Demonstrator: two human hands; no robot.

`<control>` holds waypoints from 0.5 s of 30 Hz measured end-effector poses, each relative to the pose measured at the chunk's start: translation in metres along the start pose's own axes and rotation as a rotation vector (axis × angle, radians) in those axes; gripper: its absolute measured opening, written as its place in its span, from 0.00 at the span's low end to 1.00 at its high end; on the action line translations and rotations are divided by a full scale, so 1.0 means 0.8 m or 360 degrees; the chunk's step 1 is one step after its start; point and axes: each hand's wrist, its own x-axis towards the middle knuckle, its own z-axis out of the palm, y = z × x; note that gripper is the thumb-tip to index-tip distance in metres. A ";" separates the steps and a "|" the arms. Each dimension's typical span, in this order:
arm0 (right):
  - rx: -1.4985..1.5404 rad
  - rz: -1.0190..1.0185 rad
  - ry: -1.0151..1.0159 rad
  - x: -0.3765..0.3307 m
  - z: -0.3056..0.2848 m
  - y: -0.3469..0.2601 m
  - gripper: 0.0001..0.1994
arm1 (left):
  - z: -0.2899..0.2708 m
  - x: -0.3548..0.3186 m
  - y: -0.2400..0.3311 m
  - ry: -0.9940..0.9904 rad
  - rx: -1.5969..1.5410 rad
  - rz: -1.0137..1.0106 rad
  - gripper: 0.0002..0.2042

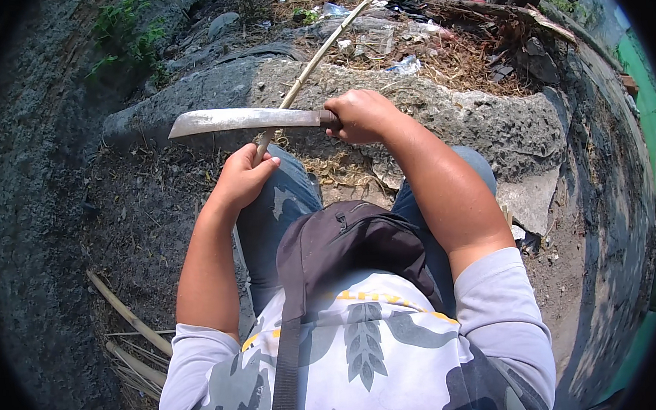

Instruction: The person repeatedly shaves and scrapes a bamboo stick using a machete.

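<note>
A long, thin stick (326,52) runs diagonally ahead of a seated person, its near end low over the left knee and its far end pointing away and to the right, toward litter (405,65) and dry straw beyond a rough concrete slab (442,111). Crossing it just past the left hand (242,176) is a big knife (244,120), its long axis nearly level from side to side, tip to the left and handle to the right. The stick is pale tan, straight and slender, with slight joints along its length. The knife has a long, gently curved blade of worn grey metal, whitish toward its broad, slanted tip, and a short dark handle. The left fingers are closed around the stick's near end, with the thumb stretched out to the right. The right hand (364,116) is a fist, fingers wrapped tightly around the handle. Whether the blade touches the stick is hard to tell. A dark bag (346,249) rests over the lap, between legs in blue jeans (266,231).
</note>
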 end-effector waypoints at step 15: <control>0.0500 0.0148 0.0177 0.005 0.006 0.064 0.19 | -0.003 0.000 0.015 -0.0146 -0.0202 -0.0085 0.10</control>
